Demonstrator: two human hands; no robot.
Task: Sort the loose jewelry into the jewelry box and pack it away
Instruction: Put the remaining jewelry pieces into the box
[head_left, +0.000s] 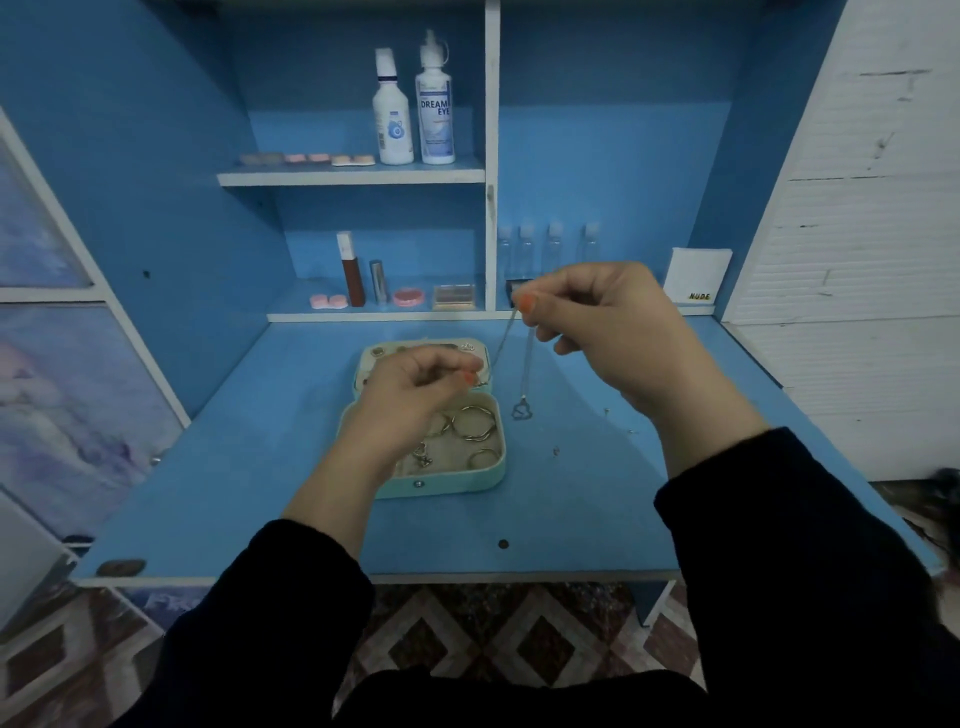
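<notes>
Head camera looks down over two dark sleeves (779, 545) to a blue desk (234, 493), and right at its middle sits the mint-green jewelry box (441, 488), lid thrown back flat behind it. Inside the near tray I can see several gold rings (474, 422) and a small charm, all lying loose on the pale lining. Over the box hovers the left hand (415, 387), fingers curled in tight, orange nails showing, and it looks to be pinching one end of the necklace (527, 364), though the hand is blurred there. Now follow that fine chain up and to the right: it climbs to the right hand (597, 332), held higher and just beyond the box, thumb and forefinger nipped together on it. From that pinch a second strand drops straight down, and the pendant (521, 410) dangles just beside the box's right wall, close above the desk. A few tiny loose pieces (556, 451) lie on the desk to the right of the box. Further back, the low shelf holds a brown tube (354, 275), pink lens cases (328, 301), small clear bottles (553, 247) and a white carton (696, 275), and on the upper shelf stand two white solution bottles (435, 109).
</notes>
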